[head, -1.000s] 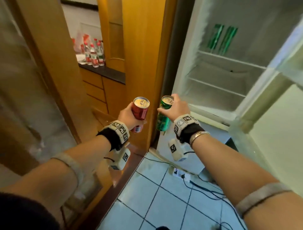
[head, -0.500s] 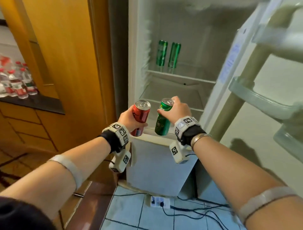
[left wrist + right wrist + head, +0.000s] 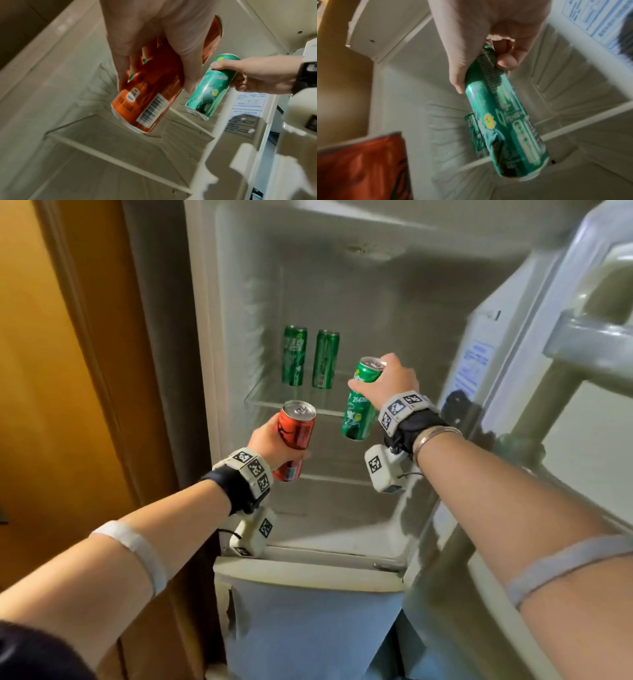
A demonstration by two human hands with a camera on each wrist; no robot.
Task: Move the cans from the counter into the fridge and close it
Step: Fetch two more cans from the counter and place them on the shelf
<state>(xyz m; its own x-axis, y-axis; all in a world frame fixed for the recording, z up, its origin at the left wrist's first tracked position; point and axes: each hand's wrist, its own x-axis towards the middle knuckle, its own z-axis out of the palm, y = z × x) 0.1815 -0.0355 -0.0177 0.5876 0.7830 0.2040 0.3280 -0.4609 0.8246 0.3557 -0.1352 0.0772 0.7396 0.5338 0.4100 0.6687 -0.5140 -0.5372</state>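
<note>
Step in hand: loading, w/ left hand [image 3: 270, 440] wrapped round the red can [image 3: 294, 440] and right hand [image 3: 390, 381] clamped on the tall green can [image 3: 359, 402], both cans in the air at the open fridge [image 3: 239, 302] mouth, tilted, not yet on a shelf. Next move prob. calls for righting each can and setting it on the glass shelf [image 3: 274, 402] beside the two green cans [image 3: 310, 357] at the back, w/o knocking them. Vs half a sec ago, both hands are further in and higher, right leading, fridge closer.
</note>
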